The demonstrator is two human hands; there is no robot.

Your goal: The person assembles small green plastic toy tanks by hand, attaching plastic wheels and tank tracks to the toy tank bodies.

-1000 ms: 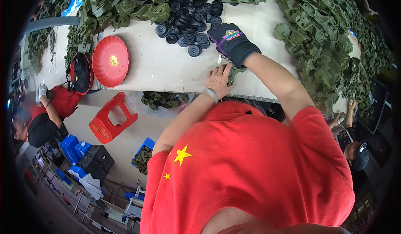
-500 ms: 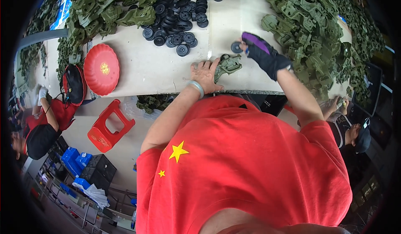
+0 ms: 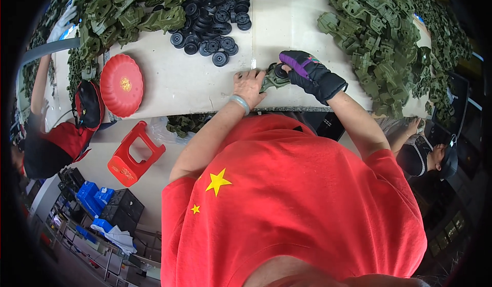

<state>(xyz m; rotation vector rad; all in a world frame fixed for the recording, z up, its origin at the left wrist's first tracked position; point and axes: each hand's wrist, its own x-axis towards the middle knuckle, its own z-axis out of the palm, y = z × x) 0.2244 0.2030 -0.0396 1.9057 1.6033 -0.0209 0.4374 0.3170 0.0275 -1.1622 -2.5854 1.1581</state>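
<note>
My left hand (image 3: 248, 87), bare with a pale bangle at the wrist, steadies a green plastic toy vehicle body (image 3: 276, 82) on the table near its front edge. Thumb and fingers lie at the part's left end. From the right, my right hand (image 3: 310, 74) in a black and purple glove presses a black toy wheel (image 3: 280, 70) against the right part of that body. The glove hides some of the wheel and the body's right end. Just beyond my hands lies a pile of black wheels (image 3: 211, 28).
Heaps of green plastic parts stand at the left (image 3: 130, 13) and right (image 3: 376, 41) of the table (image 3: 174, 77). A red scalloped plate (image 3: 120, 84) lies at the left. Below is a red stool (image 3: 134, 154). Co-workers sit on both sides; the left one reaches over the parts.
My right hand has moved left and down, bringing the wheel onto the green vehicle body. My left hand stays at that part. The co-worker at the left has stretched an arm forward.
</note>
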